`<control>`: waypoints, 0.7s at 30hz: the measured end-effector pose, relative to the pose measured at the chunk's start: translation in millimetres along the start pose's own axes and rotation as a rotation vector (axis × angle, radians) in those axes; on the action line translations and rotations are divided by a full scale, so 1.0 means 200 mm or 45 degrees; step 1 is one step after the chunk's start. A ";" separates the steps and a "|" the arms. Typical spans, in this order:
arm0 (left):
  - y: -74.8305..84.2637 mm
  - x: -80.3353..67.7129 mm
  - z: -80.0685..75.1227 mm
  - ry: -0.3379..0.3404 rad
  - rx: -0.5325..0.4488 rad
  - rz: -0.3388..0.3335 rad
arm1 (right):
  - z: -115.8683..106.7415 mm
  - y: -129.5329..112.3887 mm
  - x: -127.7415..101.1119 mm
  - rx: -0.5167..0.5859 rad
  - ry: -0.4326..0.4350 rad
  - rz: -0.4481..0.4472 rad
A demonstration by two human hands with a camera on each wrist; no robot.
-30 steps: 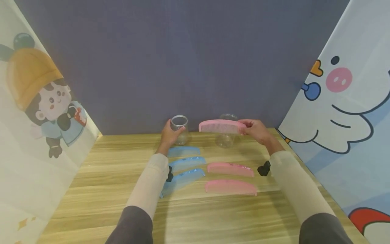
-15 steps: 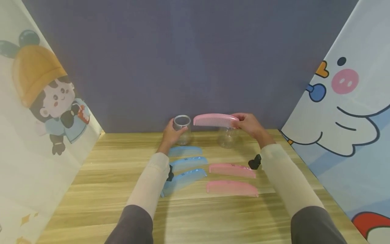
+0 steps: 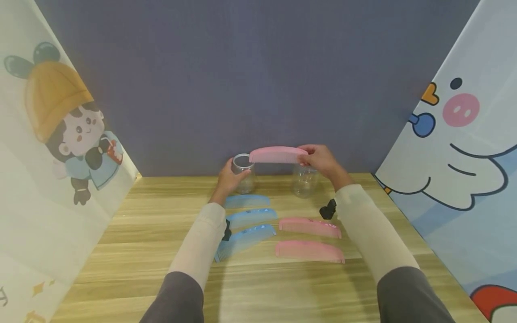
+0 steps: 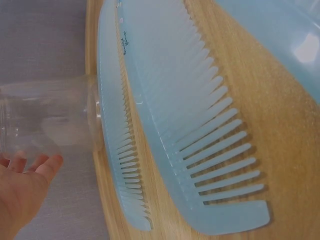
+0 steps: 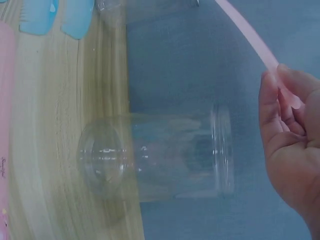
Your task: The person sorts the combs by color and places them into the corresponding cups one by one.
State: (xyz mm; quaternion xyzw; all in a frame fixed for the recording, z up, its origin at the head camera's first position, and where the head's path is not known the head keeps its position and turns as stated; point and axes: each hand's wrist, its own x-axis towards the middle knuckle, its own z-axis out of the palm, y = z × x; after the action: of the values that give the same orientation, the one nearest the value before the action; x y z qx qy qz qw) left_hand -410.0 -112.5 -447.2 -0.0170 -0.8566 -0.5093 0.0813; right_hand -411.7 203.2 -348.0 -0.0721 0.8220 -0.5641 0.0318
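My right hand (image 3: 319, 159) pinches a pink comb (image 3: 276, 154) by its right end and holds it level in the air, above and between two clear glass jars. The comb's edge (image 5: 250, 40) runs up from my right fingers (image 5: 287, 125) in the right wrist view. My left hand (image 3: 228, 179) grips the left jar (image 3: 243, 172) at the table's back edge; that jar (image 4: 45, 117) lies just past my fingertips (image 4: 30, 167). The right jar (image 3: 304, 179) stands free under the right hand and shows as the jar (image 5: 160, 155) in the right wrist view.
Three blue combs (image 3: 248, 217) lie in a column on the wooden table (image 3: 141, 251) beside my left forearm, and two pink combs (image 3: 310, 237) lie beside them. A grey wall closes the back. Cartoon-printed panels stand at both sides.
My right hand has carried the pink comb leftward and slightly up, from over the right jar toward the left jar. The left hand has stayed on its jar.
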 end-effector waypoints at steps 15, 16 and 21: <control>0.00 0.00 0.01 -0.011 -0.052 0.003 | 0.11 -0.12 0.05 0.148 0.015 -0.021; 0.00 0.00 0.01 -0.009 -0.044 0.002 | 0.12 -0.12 0.05 0.195 -0.001 -0.035; -0.01 0.00 0.00 -0.004 -0.030 0.002 | 0.17 -0.15 0.06 0.440 -0.115 -0.116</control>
State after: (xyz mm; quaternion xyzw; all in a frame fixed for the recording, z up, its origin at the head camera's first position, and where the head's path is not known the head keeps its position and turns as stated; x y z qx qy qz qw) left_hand -410.5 -112.4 -448.6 -0.0195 -0.8507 -0.5191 0.0801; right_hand -415.9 160.3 -331.7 -0.1279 0.7065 -0.6939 0.0550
